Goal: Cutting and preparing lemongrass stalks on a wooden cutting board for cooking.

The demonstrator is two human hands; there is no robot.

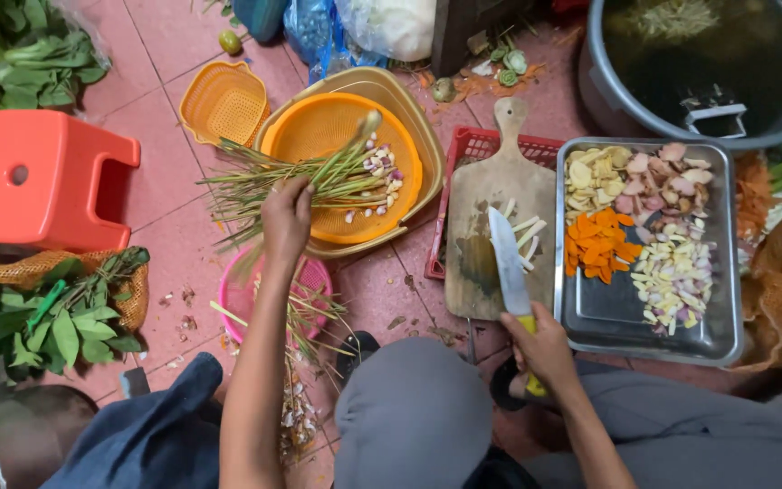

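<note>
Pink tiled floor (pixel 165 109); orange stool (pixel 42 177)

One head-worn camera looks steeply down from close above, the left hand (pixel 286 217) and right hand (pixel 543 349) below.

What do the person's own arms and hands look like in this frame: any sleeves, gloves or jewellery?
Both forearms are bare from the elbow down, with no sleeves showing. The left hand and right hand wear no gloves, and no ring, watch or bracelet can be seen on either. Below them, grey trousers cover the knees.
</note>
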